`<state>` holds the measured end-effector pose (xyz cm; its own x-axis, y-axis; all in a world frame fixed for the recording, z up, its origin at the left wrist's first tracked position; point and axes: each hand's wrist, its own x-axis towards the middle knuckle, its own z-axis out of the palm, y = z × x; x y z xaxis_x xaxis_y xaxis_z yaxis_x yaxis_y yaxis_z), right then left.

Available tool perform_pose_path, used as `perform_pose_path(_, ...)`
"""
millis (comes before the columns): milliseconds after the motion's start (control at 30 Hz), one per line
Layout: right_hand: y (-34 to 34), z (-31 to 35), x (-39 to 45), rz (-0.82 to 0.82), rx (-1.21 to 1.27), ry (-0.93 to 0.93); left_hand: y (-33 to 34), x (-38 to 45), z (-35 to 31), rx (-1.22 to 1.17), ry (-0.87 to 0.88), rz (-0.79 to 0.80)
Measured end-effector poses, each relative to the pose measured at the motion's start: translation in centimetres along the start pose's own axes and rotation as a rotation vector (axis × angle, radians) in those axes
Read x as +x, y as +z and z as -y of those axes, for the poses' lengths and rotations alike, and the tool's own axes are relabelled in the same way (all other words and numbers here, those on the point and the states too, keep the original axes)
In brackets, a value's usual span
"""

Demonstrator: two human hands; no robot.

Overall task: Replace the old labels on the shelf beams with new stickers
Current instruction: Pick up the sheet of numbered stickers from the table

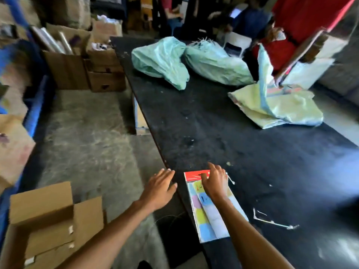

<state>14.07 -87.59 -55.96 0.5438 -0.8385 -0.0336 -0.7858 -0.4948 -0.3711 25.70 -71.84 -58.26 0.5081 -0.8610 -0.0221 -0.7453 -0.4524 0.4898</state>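
A pack of coloured stickers point(208, 216) in clear plastic with a red header lies flat near the front left edge of a black table point(223, 133). My right hand point(214, 181) rests on the pack's top end, fingers bent down onto the red header, partly hiding it. My left hand point(160, 188) hovers just left of the pack at the table's edge, palm down, fingers apart, holding nothing. No shelf beam or old label is in view.
Two pale green plastic bags point(161, 61) point(215, 63) and a yellowish sack point(277, 107) lie on the far half of the table. Open cardboard boxes point(52, 222) stand on the concrete floor at left. A person in red point(303, 22) stands at the far right.
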Motion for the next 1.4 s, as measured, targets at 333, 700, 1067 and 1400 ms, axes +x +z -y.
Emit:
perform_pose_path(333,-0.4,-5.9,-0.8,0.079,0.096,0.157,5.6,1.6,-5.3,0.205,0.192,0.199)
perform_pose_path(700,-3.2,-3.3,2.1,0.017,0.677,0.367,3.6,3.0,-4.8,-0.254,-0.009,-0.04)
perform_pose_path(1067,-6.3,10.0,5.9,0.324,1.101,0.149,-8.6,3.4,-2.0,-1.247,-0.558,-0.365)
perform_pose_path(1400,-6.3,29.7,0.3,0.512,1.21,-0.335,-22.2,-7.5,5.4,-1.164,-0.474,-0.891)
